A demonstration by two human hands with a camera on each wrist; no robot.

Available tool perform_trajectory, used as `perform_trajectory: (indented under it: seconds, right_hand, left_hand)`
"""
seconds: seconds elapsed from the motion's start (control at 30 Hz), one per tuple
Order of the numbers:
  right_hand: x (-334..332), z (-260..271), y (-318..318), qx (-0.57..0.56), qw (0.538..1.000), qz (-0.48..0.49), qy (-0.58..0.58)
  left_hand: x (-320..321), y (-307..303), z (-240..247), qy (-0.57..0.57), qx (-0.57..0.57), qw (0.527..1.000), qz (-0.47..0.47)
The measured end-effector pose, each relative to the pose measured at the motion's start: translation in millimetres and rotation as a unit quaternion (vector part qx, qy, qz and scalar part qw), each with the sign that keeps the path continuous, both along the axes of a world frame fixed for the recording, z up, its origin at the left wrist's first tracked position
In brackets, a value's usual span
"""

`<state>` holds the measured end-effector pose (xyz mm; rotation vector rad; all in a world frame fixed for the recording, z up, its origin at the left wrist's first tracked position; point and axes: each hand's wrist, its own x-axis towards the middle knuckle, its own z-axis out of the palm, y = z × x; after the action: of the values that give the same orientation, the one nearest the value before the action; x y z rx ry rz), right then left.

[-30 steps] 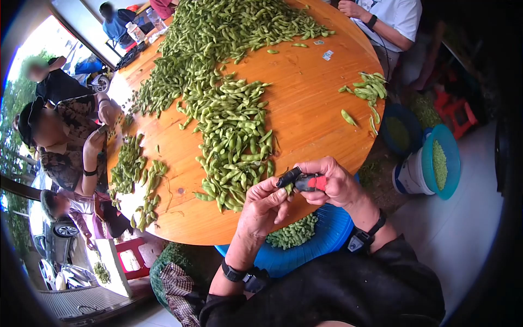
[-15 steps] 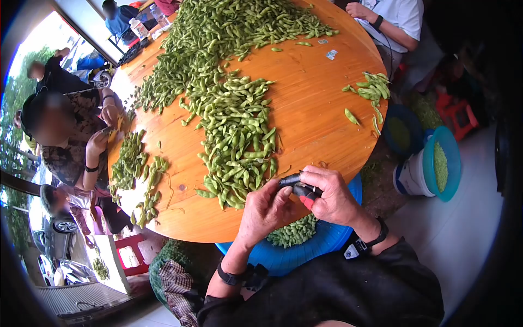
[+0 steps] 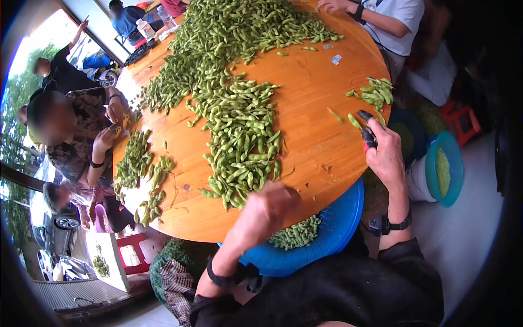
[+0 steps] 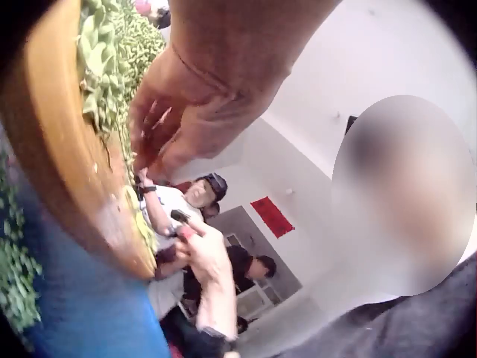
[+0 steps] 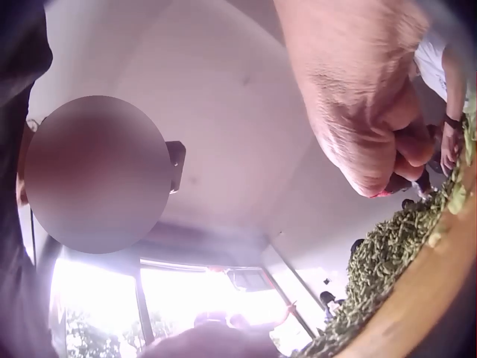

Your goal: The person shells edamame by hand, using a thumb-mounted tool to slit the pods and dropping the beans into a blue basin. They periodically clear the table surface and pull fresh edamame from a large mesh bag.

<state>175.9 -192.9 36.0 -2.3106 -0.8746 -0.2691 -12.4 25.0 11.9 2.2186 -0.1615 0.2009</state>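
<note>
My right hand [image 3: 385, 152] reaches over the right side of the round wooden table, black coverings on the tips of the thumb and forefinger and a red patch by the thumb. A green soybean pod [image 3: 354, 121] lies just left of the parted fingertips. Blurred by motion, my left hand [image 3: 268, 211] hovers at the table's front edge, between the pod pile and the blue basin [image 3: 343, 218] of shelled beans. The left wrist view shows its fingers [image 4: 153, 123] loosely bent, with nothing visible in them.
A large heap of pods [image 3: 229, 49] covers the far and middle table [image 3: 316, 82]. A small bunch of pods [image 3: 377, 92] lies near the right edge. Beyond that edge stand a teal basin [image 3: 456, 174] and a red stool [image 3: 462, 121]. Other people sit around the table.
My hands, together over the blue basin before, have parted. The right hand has moved far right to the loose pod; the left has stayed near the front edge. A blurred pod shows beside the loose one.
</note>
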Motion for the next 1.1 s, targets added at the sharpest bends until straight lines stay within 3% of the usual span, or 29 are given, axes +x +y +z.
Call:
perform_trajectory:
  seconds: [0.03,0.1,0.2,0.33,0.4,0.47,0.5,0.53,0.57,0.67,0.73,0.8,0.87,0.93,1.03,1.07,1.1]
  right_hand:
    - [-3,1,-2,0.017,0.999,-0.005,0.035]
    - [-9,-4,-2,0.027,0.999,-0.006,0.045]
    - [-18,-11,5,0.06,0.995,0.025,0.072]
    - [-31,-12,19,0.073,0.991,0.079,0.082]
    - [-38,-10,28,0.1,0.982,0.112,0.119]
    - [-43,-8,37,0.129,0.965,0.157,0.167]
    - [-45,-13,42,0.149,0.952,0.19,0.19]
    - [-48,-16,47,0.168,0.936,0.223,0.214]
    - [-51,-18,50,0.176,0.915,0.239,0.274]
    - [-60,-22,58,0.174,0.878,0.25,0.369]
    - [-63,-22,58,0.184,0.857,0.248,0.413]
    - [-66,-18,57,0.225,0.797,0.231,0.511]
    - [-67,-22,57,0.226,0.797,0.232,0.51]
    - [-67,-25,57,0.227,0.797,0.233,0.509]
    - [-61,-31,52,0.242,0.755,0.272,0.546]
    - [-58,-34,48,0.281,0.673,0.284,0.623]
    - [-55,-35,46,0.315,0.582,0.292,0.691]
  left_hand:
    - [11,3,6,0.018,0.044,0.99,0.131]
    - [36,16,1,-0.064,0.179,0.952,0.239]
    - [58,25,-16,-0.015,0.277,0.93,0.241]
    - [61,29,-20,-0.028,0.312,0.922,0.227]
    - [55,28,-14,-0.067,0.15,0.956,0.242]
    - [46,23,-9,-0.082,0.125,0.963,0.226]
    - [41,17,-4,-0.01,-0.03,0.978,0.205]
    - [34,12,-4,0.062,-0.184,0.965,0.178]
    - [31,6,-8,0.046,-0.225,0.959,0.167]
    - [21,-8,-6,0.124,-0.424,0.877,0.19]
    - [17,-14,-14,0.092,-0.406,0.885,0.207]
    - [15,-18,-22,0.058,-0.388,0.893,0.222]
    - [14,-22,-31,-0.003,-0.298,0.921,0.249]
    - [12,-23,-31,0.001,-0.316,0.916,0.247]
    - [5,-17,-34,0.125,-0.633,0.754,0.128]
    - [3,-20,-35,0.126,-0.632,0.754,0.128]
    - [3,-24,-36,0.133,-0.677,0.716,0.109]
